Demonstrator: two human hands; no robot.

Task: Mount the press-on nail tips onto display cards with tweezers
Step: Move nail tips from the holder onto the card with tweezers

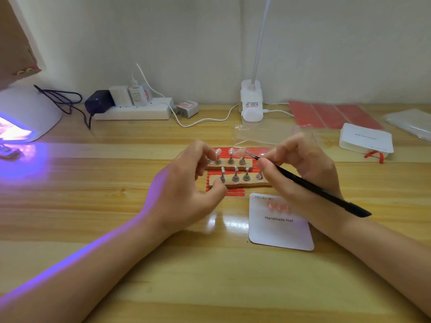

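The left hand (191, 183) rests its curled fingers against the two wooden stand strips (229, 164), thumb at the near strip's left end, seemingly steadying them rather than gripping anything. To its right, the pink nail tip (240, 153) sits on the far strip's third peg, its long axis lying roughly left-right, tilted a little. The black tweezers (303, 183), pinched in the right hand (300, 164), run from lower right up-left to touch that tip. I'd say a light squeeze and a straight lift off the peg suits best. The display card (281, 223) lies on the counter (210, 276) just below.
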